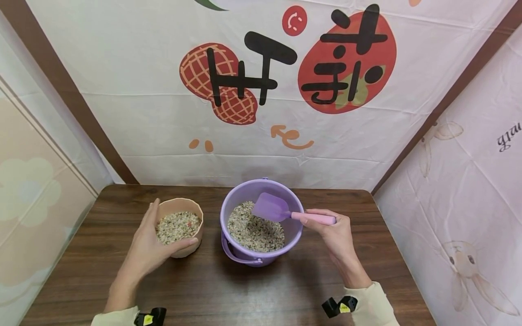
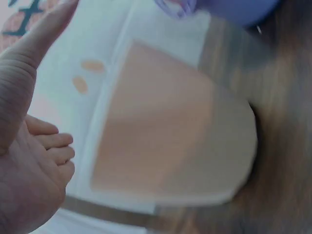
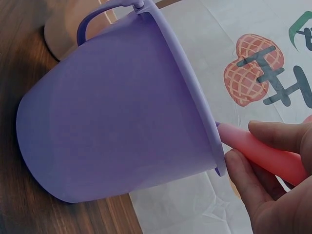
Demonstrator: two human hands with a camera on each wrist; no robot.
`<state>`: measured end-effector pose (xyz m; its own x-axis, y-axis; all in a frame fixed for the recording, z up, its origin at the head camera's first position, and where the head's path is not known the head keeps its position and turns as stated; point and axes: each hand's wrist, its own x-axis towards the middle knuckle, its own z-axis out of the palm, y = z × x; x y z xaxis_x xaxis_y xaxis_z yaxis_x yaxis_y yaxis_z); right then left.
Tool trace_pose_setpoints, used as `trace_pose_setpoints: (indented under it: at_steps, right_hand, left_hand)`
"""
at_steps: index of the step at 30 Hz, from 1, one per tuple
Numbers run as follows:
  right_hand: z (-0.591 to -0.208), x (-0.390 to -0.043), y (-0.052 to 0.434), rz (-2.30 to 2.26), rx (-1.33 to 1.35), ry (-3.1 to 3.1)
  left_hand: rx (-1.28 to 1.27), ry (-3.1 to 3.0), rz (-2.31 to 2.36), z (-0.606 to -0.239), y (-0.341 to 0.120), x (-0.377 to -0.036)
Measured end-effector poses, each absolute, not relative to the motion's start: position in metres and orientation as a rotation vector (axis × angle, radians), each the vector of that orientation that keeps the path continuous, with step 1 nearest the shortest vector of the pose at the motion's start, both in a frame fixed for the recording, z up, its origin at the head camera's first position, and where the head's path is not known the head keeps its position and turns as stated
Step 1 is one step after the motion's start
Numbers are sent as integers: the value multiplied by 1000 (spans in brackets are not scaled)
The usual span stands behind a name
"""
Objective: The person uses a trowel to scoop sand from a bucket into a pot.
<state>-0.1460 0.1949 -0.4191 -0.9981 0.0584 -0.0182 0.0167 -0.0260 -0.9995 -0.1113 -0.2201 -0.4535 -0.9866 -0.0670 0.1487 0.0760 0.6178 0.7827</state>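
Observation:
My right hand point(image 1: 332, 231) grips the pink handle of a small shovel point(image 1: 271, 208); its translucent purple blade hangs in the mouth of a purple bucket point(image 1: 292, 233). Inside the bucket lies a bed of speckled gravel point(image 1: 254, 231). The right wrist view shows thumb and fingers pinching the handle point(image 3: 258, 148) beside the bucket's rim. To the left, a peach faceted pot point(image 1: 198, 209) holds more gravel. My left hand point(image 1: 148, 244) is at that pot, thumb and fingers spread. In the left wrist view, the hand point(image 2: 29, 161) appears beyond the pot's rim, with a gap between them.
Both containers stand on a dark wooden table point(image 1: 195, 290). The bucket's handle point(image 1: 240, 260) hangs down at its front left. A printed white cloth point(image 1: 163, 136) rises behind the table, and side cloths point(image 1: 461, 217) flank it. Each wrist wears a small black device point(image 1: 340, 306).

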Motion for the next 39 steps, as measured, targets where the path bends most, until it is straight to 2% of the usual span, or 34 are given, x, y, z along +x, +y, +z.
trace_pose_setpoints:
  at_steps: [9,15,27,39]
  right_hand:
    - [-419,-146,194,2197,-84,-2170]
    - [-421,-146,193,2185,-83,-2166]
    - [-420,-145,192,2178,-20,-2192]
    - [-391,-151,191,1446,216,-2625]
  left_hand:
    - [-274,-2680,-1435,-440,-169,-118]
    - [-358,-2730,-1461,-441,-140,-124]
    - [-417,-2746,-1484,-450,-123,-137]
    - [-436,-2717,-1497,-453,-120,-138]
